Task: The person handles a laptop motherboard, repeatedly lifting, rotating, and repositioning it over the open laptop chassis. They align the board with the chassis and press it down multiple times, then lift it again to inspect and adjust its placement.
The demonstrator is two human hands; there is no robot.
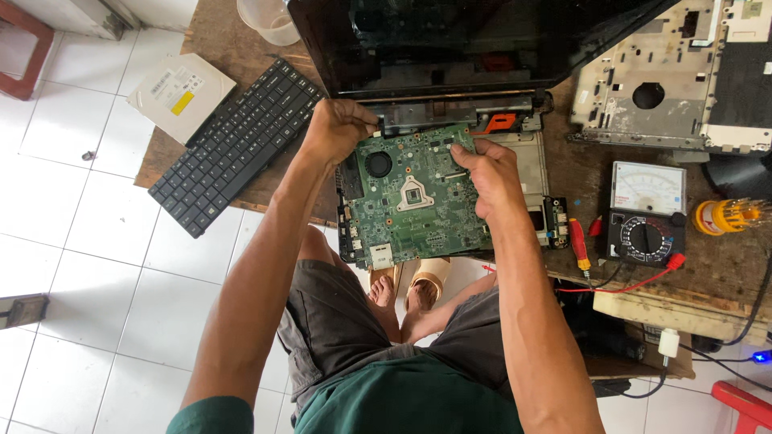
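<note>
A green laptop motherboard point(414, 201) is held over the opened laptop base point(532, 161), below the dark tilted screen point(450, 40). My left hand point(338, 128) grips the board's upper left corner. My right hand point(490, 177) grips its right edge, fingers curled over the top. The board's silver processor socket point(414, 194) faces up.
A detached black keyboard point(233, 145) and a beige optical drive point(181, 92) lie left on the wooden table point(579, 173). An analog multimeter point(647, 213) with red probes, a screwdriver set point(728, 215) and another stripped laptop shell point(675, 80) sit right. White tiled floor lies below.
</note>
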